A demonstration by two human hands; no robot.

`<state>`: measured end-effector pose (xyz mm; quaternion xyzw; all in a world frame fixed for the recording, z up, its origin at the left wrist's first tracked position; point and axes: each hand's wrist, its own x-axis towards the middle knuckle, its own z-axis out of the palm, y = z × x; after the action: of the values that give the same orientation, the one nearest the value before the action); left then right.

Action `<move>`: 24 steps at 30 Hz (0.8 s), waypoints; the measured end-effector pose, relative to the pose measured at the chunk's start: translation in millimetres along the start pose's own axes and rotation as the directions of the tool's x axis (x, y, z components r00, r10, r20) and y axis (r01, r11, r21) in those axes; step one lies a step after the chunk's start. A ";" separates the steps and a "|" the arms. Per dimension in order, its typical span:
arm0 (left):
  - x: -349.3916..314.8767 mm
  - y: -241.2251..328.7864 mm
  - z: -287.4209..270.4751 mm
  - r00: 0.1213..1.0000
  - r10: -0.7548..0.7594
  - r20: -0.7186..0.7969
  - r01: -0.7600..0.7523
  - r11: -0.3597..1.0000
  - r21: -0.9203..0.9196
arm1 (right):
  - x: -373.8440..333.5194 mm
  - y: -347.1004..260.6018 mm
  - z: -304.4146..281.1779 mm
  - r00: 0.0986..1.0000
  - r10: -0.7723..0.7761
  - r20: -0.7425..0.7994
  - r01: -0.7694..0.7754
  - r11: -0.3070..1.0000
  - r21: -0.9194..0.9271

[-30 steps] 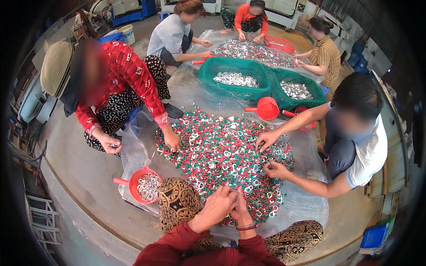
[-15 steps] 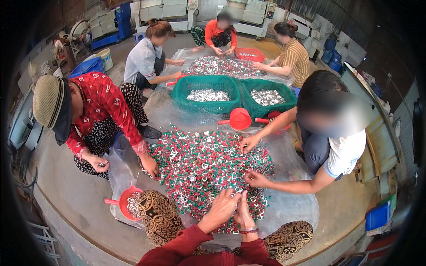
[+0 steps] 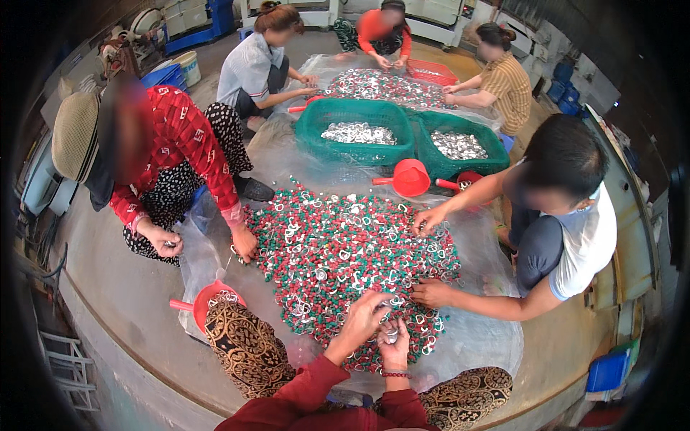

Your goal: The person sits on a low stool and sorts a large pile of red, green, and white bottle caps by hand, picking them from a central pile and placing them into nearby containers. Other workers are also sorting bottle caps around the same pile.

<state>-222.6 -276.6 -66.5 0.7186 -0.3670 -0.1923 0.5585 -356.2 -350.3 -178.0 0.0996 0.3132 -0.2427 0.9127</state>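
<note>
A wide pile of small red, green and white pieces mixed with silvery metal rings (image 3: 338,244) lies on a clear plastic sheet (image 3: 496,337). Above its near edge, my left hand (image 3: 359,323) is closed, with a small silvery metal piece partly showing between its fingertips. Just right of it and lower, my right hand (image 3: 394,350) is turned up, its fingers curled round small silvery metal pieces (image 3: 391,333). A red bead bracelet (image 3: 396,373) circles my right wrist. The exact shape of the held pieces is too small to make out.
A red scoop (image 3: 208,298) holding metal rings sits left of my knee. Two green baskets (image 3: 356,154) of silvery pieces and another red scoop (image 3: 411,177) stand beyond the pile. Co-workers crouch at both sides; others surround a farther pile (image 3: 381,87).
My hands, close together before, have parted slightly, and silvery pieces now show in them. The view has shifted. The right-hand co-worker's nearer hand is now closer to mine.
</note>
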 end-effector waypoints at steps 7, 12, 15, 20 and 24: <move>187.0 -55.0 -24.1 0.828 0.430 -0.360 -0.308 0.885 0.349 | 14.1 -15.9 -23.7 0.992 -0.053 -0.118 0.052 0.999 -0.013; 312.7 22.5 -117.2 0.753 0.429 -0.499 -0.139 0.845 0.516 | 1.3 -8.9 -3.9 1.000 -0.003 0.026 0.007 0.986 -0.164; 297.9 74.0 -152.0 0.897 0.442 -0.001 -0.281 0.572 0.771 | 3.3 -16.6 -8.3 0.996 -0.012 0.094 0.028 0.983 -0.179; 205.8 65.7 -202.9 0.735 0.012 0.678 -0.673 0.128 0.728 | 22.1 5.1 -16.2 0.998 0.002 0.065 0.015 0.965 -0.263; 51.4 73.4 -163.7 0.626 -0.307 0.717 -0.636 0.331 0.697 | 73.9 32.8 -37.6 0.996 0.057 0.069 -0.056 0.998 -0.012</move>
<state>-99.5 -214.3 59.1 0.6976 -0.6830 -0.1608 -0.1450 -308.6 -337.6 -252.3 0.0955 0.2795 -0.2187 0.9300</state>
